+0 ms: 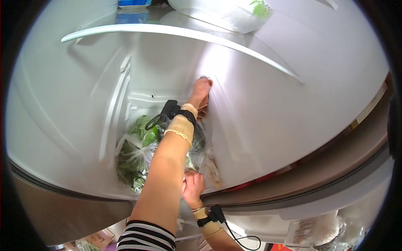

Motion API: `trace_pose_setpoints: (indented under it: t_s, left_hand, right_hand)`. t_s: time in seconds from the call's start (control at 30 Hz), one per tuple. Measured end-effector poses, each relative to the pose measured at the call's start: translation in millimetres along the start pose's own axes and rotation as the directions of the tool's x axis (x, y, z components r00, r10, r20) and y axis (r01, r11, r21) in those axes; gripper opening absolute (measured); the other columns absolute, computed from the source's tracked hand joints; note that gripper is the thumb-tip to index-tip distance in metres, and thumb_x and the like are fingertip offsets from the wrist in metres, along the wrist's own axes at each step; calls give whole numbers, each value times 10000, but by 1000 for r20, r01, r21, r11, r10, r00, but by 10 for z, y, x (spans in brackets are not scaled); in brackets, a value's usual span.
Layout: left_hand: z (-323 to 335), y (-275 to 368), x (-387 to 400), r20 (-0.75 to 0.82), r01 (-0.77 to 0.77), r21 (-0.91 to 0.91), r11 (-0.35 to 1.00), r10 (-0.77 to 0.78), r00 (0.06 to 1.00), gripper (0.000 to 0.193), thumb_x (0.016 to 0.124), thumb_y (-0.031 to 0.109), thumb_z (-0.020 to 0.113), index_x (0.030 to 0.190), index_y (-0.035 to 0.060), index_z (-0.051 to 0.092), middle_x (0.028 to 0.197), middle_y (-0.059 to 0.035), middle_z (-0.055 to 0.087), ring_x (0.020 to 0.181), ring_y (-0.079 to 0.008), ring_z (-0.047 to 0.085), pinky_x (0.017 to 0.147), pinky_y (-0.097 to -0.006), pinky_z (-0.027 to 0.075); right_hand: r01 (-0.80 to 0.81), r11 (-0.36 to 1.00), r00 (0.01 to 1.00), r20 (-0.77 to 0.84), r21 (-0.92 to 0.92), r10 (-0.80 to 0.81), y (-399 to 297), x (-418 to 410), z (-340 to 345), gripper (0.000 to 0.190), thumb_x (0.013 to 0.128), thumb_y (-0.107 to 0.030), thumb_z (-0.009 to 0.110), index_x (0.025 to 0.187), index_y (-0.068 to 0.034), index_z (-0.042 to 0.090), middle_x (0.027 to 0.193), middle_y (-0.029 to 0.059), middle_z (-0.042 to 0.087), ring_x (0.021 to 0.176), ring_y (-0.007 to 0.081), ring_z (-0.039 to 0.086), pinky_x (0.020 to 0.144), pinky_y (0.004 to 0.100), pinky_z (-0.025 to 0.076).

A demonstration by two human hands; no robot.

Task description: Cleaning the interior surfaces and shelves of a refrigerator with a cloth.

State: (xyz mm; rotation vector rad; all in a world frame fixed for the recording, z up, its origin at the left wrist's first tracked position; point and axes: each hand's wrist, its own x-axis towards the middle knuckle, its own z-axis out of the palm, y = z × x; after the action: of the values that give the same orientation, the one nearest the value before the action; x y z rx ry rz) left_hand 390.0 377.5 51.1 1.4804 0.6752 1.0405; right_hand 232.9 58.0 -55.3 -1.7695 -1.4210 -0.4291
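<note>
My left hand (202, 88) reaches deep into a refrigerator, closed around a brownish-pink cloth (203, 109) against the inner side wall. The cloth hangs below the fingers, partly hidden by the wrist. Nearer the front edge, my right hand (193, 185) is curled on a clear plastic bag (192, 161); its fingertips are partly hidden. Beside it, mostly left of my left forearm, lies a knotted clear bag of leafy green vegetables (138, 150). Another bag with a pale brown item (212, 171) rests along the right wall. Both wrists wear knitted cuffs and strapped black devices.
A shelf with a white front rim (176, 33) spans above my hands, bearing a blue package (135, 2) and a clear bag with something green (256, 14). Molded rails (114, 113) line the left wall. Packaged food (306, 230) sits in the door at lower right.
</note>
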Motion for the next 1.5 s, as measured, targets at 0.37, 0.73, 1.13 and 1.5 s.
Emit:
trace_pose_setpoints:
  t_s: [0.37, 0.73, 1.13, 1.5]
  left_hand:
    - [174, -225, -361, -113, -10, 395, 919, 59, 992, 142, 799, 104, 550, 792, -1, 645, 745, -163, 633, 741, -252, 620, 700, -346, 472]
    - [120, -81, -219, -151, -205, 299, 932, 258, 954, 202, 862, 37, 472, 988, 7, 628, 943, -168, 610, 940, -253, 583, 863, -296, 437]
    - [99, 85, -119, -149, -124, 443, 888, 210, 966, 180, 867, 157, 495, 938, 22, 590, 860, -183, 627, 839, -351, 602, 730, -416, 478]
    - [71, 224, -168, -181, -69, -275, 959, 19, 983, 51, 783, 22, 606, 767, 19, 557, 672, -43, 577, 620, -153, 548, 585, -274, 456]
  right_hand:
    - [-27, 999, 1000, 8, -21, 27, 32, 0, -22, 237, 668, -92, 561, 903, -120, 561, 957, 58, 561, 825, 275, 514, 717, 389, 429]
    - [-7, 1000, 999, -37, 4, 7, -17, 11, 1, 217, 661, -53, 519, 865, -116, 554, 911, 54, 563, 780, 277, 503, 680, 388, 420]
    - [-23, 1000, 1000, 7, 0, 23, -7, -5, 8, 244, 656, -90, 570, 898, -126, 570, 975, 39, 563, 819, 268, 520, 699, 383, 439]
    - [-11, 1000, 1000, 15, -1, 11, 24, -17, -13, 254, 656, -87, 568, 907, -121, 564, 971, 48, 563, 809, 270, 521, 700, 380, 436]
